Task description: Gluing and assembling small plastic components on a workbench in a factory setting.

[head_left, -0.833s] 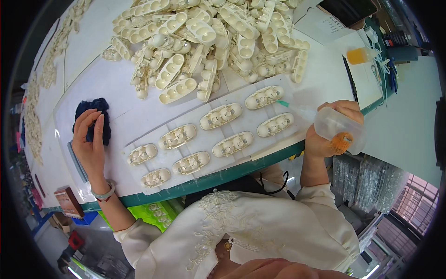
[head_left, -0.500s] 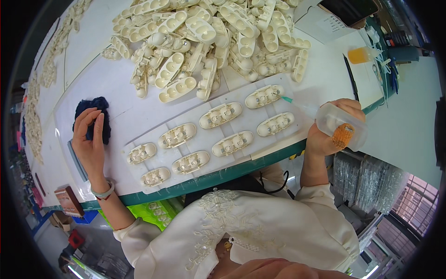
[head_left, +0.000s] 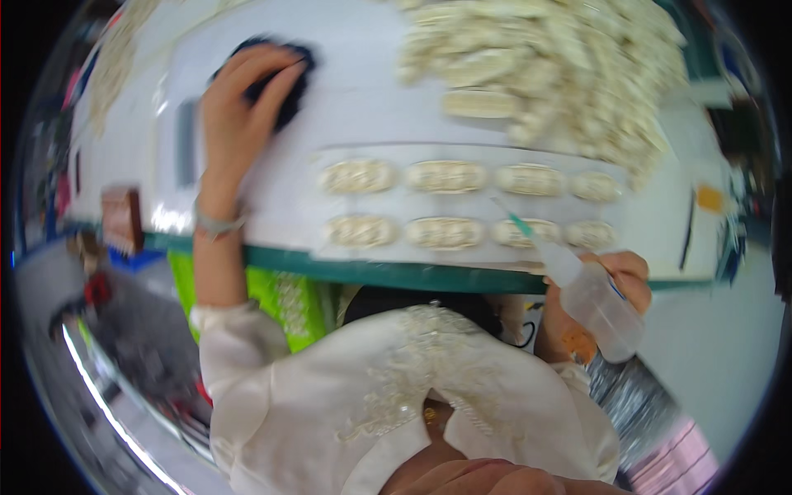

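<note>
My right hand (head_left: pixel 623 276) is closed around a translucent squeeze bottle (head_left: pixel 606 318). Its green needle tip (head_left: pixel 520 224) points up and left over the front row of cream oval plastic parts (head_left: pixel 445 233). Those parts lie in two rows on a pale flat board (head_left: pixel 388 205). At the upper left, my left hand (head_left: pixel 239 111) rests over a dark navy fuzzy cloth (head_left: pixel 289 107), thumb and fingertips pinched together. Whatever sits between those fingertips is too blurred to make out. An orange patch (head_left: pixel 579 345) shows by my right wrist, behind the bottle.
A big heap of similar cream parts (head_left: pixel 569 66) covers the far right of the white table. Left of the board lies a grey bar (head_left: pixel 186 142); a brown box (head_left: pixel 122 219) stands near the green table edge (head_left: pixel 330 268). A black pen-like stick (head_left: pixel 687 229) lies at right.
My head view has swung, so the board sits level and further right. The bottle has tipped and moved in, its needle now over the front row. My left hand stays at the navy cloth.
</note>
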Available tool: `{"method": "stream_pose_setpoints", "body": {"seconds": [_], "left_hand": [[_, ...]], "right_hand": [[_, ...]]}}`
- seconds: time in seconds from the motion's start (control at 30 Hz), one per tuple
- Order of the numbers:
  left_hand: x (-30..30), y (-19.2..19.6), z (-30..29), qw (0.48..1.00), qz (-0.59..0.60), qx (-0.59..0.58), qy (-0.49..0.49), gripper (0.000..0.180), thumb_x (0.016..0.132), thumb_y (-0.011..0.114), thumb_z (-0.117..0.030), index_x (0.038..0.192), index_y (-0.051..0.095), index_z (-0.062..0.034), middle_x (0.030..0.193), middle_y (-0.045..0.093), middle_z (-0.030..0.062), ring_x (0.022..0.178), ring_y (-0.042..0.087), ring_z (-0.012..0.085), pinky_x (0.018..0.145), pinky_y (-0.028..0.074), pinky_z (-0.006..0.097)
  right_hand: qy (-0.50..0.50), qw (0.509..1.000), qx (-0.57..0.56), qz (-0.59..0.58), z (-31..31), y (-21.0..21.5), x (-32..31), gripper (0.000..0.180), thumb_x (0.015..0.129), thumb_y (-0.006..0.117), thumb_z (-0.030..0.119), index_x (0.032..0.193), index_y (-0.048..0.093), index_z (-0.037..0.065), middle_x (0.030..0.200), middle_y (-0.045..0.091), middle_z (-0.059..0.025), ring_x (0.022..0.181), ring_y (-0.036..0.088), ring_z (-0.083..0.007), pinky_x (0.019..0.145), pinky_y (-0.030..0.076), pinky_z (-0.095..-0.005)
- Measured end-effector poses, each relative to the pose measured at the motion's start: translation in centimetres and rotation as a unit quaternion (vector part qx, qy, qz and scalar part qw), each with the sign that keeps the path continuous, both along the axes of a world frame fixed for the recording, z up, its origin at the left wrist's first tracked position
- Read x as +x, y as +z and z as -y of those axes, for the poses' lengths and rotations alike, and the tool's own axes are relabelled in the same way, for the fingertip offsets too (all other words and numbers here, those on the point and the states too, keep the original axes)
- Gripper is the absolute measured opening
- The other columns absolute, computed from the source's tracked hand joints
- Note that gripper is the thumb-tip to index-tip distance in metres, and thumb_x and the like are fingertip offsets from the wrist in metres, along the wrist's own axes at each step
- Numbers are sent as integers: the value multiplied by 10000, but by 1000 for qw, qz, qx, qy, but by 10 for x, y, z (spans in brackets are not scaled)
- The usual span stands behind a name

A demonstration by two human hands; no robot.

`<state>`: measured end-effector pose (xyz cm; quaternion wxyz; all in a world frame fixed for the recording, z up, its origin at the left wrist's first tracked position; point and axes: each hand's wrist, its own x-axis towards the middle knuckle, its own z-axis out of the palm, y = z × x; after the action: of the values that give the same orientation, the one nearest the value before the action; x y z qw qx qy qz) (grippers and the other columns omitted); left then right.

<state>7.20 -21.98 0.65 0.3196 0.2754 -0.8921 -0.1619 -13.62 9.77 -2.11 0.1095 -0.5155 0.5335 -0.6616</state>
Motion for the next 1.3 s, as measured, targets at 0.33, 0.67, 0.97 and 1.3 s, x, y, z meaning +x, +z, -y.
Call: {"method": "stream_pose_setpoints", "body": {"seconds": [0.33,0.67,0.97,1.3], "left_hand": [[9,5,7,986,-149,-22,-67,98,747,675,-18,820,625,23,824,620,139,714,600,264,628,481,310],[16,14,0,981,-164,-88,-58,87,756,658,-53,806,621,8,817,614,129,719,592,276,634,478,325],[13,8,6,969,-209,-78,-106,101,745,669,-42,819,622,8,812,615,129,712,592,271,629,481,322],[10,12,-4,995,-100,19,-21,105,748,675,-31,832,626,9,824,622,131,722,605,265,638,487,308]], "right_hand": [[134,990,-7,-43,51,7,47,283,787,650,45,975,450,-27,914,515,-243,655,592,-277,539,528,-324],[5,991,30,-133,65,12,69,308,782,688,67,978,458,9,883,538,-170,700,574,-211,575,508,-281],[-11,992,-24,-120,63,9,61,341,765,682,15,1002,437,33,877,534,-146,694,541,-183,554,494,-237],[-29,982,56,-175,55,11,55,295,766,675,18,957,450,16,854,521,-142,686,538,-179,526,501,-242]]}}
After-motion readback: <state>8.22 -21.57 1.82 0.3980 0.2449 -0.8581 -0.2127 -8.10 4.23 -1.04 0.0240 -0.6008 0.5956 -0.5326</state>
